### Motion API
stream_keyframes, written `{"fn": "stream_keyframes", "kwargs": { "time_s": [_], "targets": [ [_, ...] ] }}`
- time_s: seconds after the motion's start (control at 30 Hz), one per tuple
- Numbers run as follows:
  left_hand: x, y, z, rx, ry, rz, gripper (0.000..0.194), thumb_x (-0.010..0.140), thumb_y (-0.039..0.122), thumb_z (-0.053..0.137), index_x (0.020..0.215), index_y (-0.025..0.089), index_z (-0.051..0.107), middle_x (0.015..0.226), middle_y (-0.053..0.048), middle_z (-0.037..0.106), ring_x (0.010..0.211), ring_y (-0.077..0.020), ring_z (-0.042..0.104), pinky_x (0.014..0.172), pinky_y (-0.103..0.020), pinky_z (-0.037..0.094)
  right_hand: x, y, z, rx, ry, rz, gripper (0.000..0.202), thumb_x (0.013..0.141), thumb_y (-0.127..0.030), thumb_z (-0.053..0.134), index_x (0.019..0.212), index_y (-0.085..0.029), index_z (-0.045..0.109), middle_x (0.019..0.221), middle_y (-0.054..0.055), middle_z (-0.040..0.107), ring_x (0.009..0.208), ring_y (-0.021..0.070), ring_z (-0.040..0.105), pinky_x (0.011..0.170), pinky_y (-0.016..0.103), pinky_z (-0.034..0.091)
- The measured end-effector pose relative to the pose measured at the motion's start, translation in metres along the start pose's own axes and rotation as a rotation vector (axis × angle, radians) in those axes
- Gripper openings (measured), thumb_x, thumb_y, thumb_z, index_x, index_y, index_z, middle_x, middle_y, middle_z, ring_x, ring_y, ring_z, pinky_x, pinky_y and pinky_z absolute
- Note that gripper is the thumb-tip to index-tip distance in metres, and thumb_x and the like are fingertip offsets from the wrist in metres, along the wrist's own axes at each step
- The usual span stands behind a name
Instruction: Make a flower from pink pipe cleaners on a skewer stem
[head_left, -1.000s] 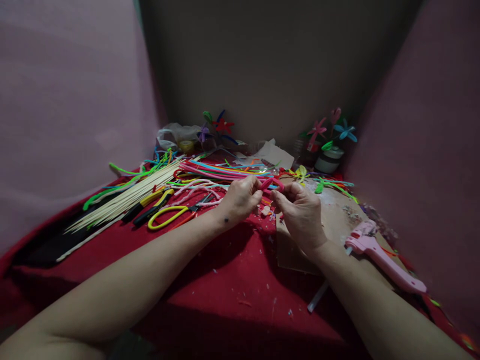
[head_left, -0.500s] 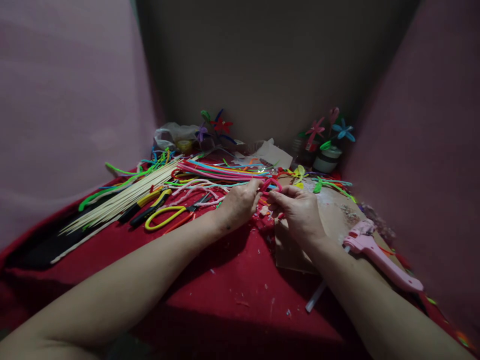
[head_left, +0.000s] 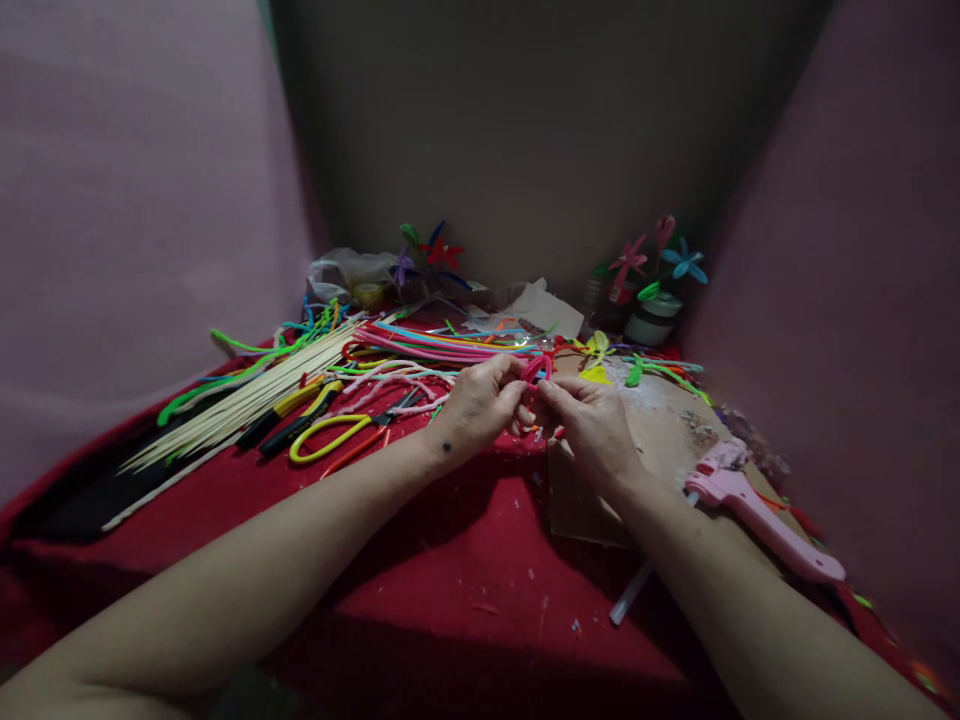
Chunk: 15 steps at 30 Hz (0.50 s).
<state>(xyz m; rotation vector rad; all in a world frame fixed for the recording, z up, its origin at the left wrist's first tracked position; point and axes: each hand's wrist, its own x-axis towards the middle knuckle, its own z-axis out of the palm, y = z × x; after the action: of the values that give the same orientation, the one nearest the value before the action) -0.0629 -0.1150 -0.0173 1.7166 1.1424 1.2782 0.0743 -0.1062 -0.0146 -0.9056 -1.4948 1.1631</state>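
Note:
A pink pipe cleaner [head_left: 537, 368], bent into loops, is pinched between my two hands above the red cloth. My left hand [head_left: 487, 400] holds it from the left with thumb and fingers closed. My right hand [head_left: 596, 420] grips it from the right, fingertips almost touching those of my left hand. The lower part of the pink piece is partly hidden by the fingers. Just behind lies a bundle of pink, blue and yellow pipe cleaners [head_left: 442, 342].
Wooden sticks [head_left: 255, 392], yellow-black pliers [head_left: 304, 418] and yellow-handled scissors [head_left: 330, 437] lie left. At right, a pink glue gun [head_left: 765, 510] rests on cardboard [head_left: 589, 500]. Pipe-cleaner flowers [head_left: 684, 262] stand in a jar [head_left: 654, 320] behind.
My hands have drawn closer together, and my left hand has turned slightly. The pink loops now look narrower and more upright between the fingertips.

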Motion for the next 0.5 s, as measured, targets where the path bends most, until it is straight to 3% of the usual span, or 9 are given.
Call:
{"fn": "stream_keyframes", "kwargs": {
  "time_s": [0.17,0.33,0.5],
  "targets": [
    [-0.0050,0.0019,0.0065,0.007,-0.007,-0.011,0.014,0.082,0.017,0.042,0.091,0.014,0.052,0.057,0.001,0.058,0.047,-0.0106,0.059,0.046,-0.021,0.048,0.0058,0.0108,-0.0028,0.004,-0.024,0.043,0.023,0.066,-0.036,0.065,0.056,-0.017,0.059,0.048,-0.002,0.055,0.044,0.0104,0.046,0.042,0.022,0.034],
    [-0.0048,0.0030,0.0055,0.061,-0.010,0.081,0.015,0.083,0.021,0.043,0.093,0.015,0.053,0.066,0.000,0.060,0.052,-0.0090,0.059,0.051,-0.020,0.048,0.0095,0.0096,-0.0054,0.356,-0.128,0.199,0.022,0.061,-0.034,0.070,0.072,-0.016,0.062,0.055,-0.002,0.057,0.046,0.0105,0.049,0.046,0.024,0.037],
    [-0.0033,0.0032,0.0034,0.025,-0.026,0.043,0.015,0.083,0.022,0.045,0.098,0.017,0.047,0.063,0.001,0.060,0.047,-0.0097,0.058,0.041,-0.018,0.045,0.0096,0.0055,-0.0051,0.467,-0.094,0.230,0.020,0.059,-0.028,0.073,0.067,-0.014,0.061,0.055,-0.001,0.057,0.045,0.0093,0.048,0.042,0.022,0.034]
  ]
}}
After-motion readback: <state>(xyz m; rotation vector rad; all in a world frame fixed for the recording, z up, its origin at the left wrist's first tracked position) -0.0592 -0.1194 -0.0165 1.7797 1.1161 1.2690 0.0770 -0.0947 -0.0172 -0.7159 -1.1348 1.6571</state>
